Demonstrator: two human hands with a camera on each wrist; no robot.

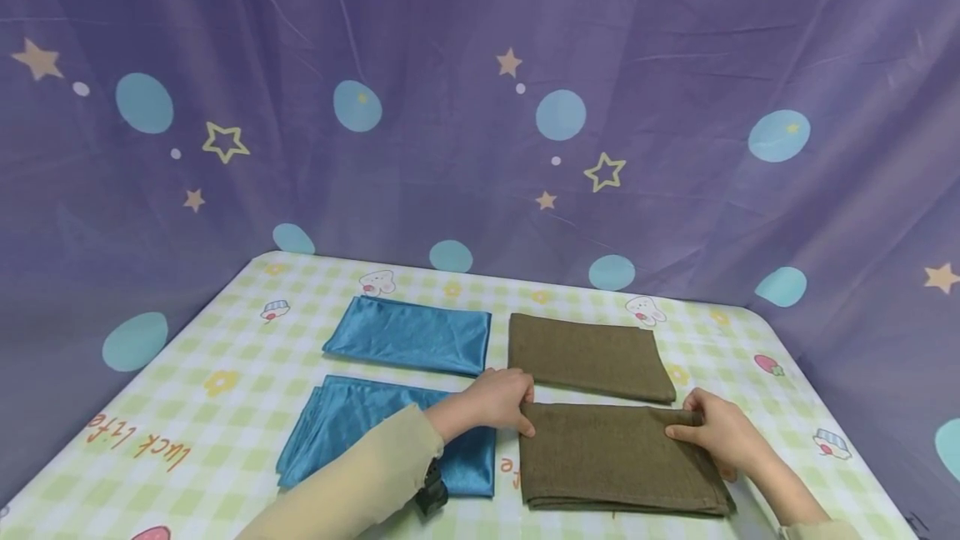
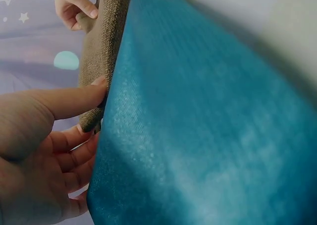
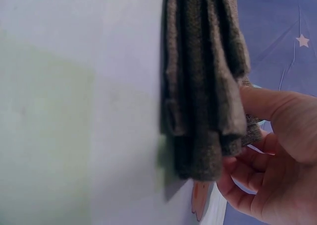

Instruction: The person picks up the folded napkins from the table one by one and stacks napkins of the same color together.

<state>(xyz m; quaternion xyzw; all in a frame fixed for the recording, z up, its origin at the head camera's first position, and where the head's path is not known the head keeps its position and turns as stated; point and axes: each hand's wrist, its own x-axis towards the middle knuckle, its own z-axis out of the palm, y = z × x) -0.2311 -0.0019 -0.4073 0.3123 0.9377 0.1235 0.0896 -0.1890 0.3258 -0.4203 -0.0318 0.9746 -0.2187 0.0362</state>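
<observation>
Two folded brown cloths lie on the right, one behind the other. My left hand [image 1: 498, 401] pinches the far left corner of the near brown cloth [image 1: 615, 461], thumb on top; the left wrist view shows this thumb [image 2: 74, 100] against the brown fabric [image 2: 96, 56]. At its far right corner my right hand [image 1: 723, 433] pinches the same cloth. In the right wrist view, stacked layers of brown cloth [image 3: 198, 86] hang beside the right hand [image 3: 282, 150]. Behind it lies the other brown cloth [image 1: 588, 357], flat.
A folded blue cloth [image 1: 412, 336] lies at the back left. The near blue cloth [image 1: 360, 423], its left edges fanned, is partly under my left forearm. All lie on a checked table cover [image 1: 187, 415]; a purple curtain [image 1: 450, 165] hangs behind.
</observation>
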